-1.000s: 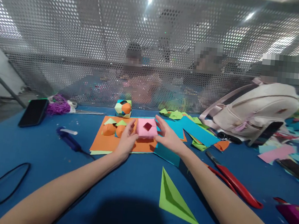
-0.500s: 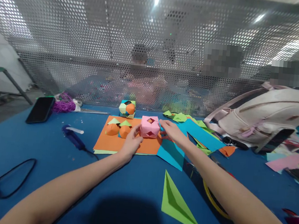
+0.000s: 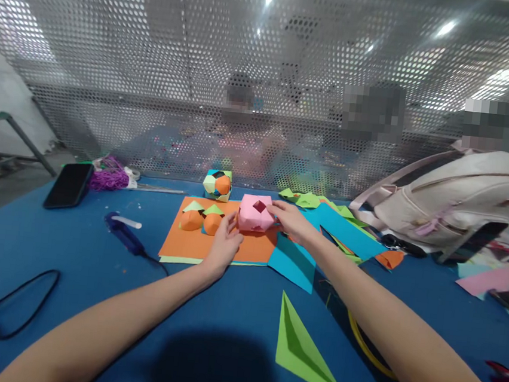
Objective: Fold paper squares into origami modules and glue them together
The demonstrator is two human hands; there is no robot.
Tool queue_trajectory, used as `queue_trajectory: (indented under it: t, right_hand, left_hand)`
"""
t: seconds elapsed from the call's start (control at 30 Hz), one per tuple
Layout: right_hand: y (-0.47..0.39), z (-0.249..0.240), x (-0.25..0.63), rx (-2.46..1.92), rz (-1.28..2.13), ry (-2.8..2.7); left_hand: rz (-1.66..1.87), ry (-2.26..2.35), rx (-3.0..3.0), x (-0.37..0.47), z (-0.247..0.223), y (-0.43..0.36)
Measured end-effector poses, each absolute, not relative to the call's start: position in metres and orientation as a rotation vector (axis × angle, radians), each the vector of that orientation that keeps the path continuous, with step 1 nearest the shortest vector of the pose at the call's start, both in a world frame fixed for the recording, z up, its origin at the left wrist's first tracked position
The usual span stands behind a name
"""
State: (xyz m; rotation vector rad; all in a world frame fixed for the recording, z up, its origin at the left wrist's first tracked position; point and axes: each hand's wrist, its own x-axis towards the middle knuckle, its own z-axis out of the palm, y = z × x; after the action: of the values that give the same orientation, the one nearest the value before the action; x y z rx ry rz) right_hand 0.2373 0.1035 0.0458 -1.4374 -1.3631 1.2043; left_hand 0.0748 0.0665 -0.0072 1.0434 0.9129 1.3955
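A pink folded-paper cube (image 3: 254,216) with diamond-shaped gaps in its faces sits over the orange paper sheet (image 3: 199,250). At its right side my right hand (image 3: 290,219) grips it with thumb and fingers. My left hand (image 3: 226,241) is by the cube's left side, fingers curved and apart; whether they touch it is hard to see. Just left of that hand, two small orange-and-green folded pieces (image 3: 192,218) stand on the sheet. Behind them is a multicoloured paper cube (image 3: 218,185).
A blue glue gun (image 3: 124,235), a phone (image 3: 69,185) and purple shredded paper (image 3: 109,176) lie left. Blue paper (image 3: 295,261) and green folded pieces (image 3: 305,199) lie right, near a pale backpack (image 3: 465,193). A green folded triangle (image 3: 306,352) lies in front. Perforated metal (image 3: 193,77) rises behind.
The pink cube has turned and tilted slightly, with its top gap shifted right. My right hand has closed on its right side, while my left fingers have loosened at its left.
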Motion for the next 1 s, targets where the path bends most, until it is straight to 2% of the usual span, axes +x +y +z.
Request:
queue_trajectory:
  t: [0.7, 1.0]
  right_hand:
    - [0.092, 0.033, 0.236, -1.23, 1.193, -1.321]
    - [0.088, 0.034, 0.232, -1.185, 1.014, -1.527]
  left_hand:
    - [1.426, 0.85, 1.181, 0.074, -0.011, 0.064]
    - [1.405, 0.896, 1.271, 0.073, -0.007, 0.063]
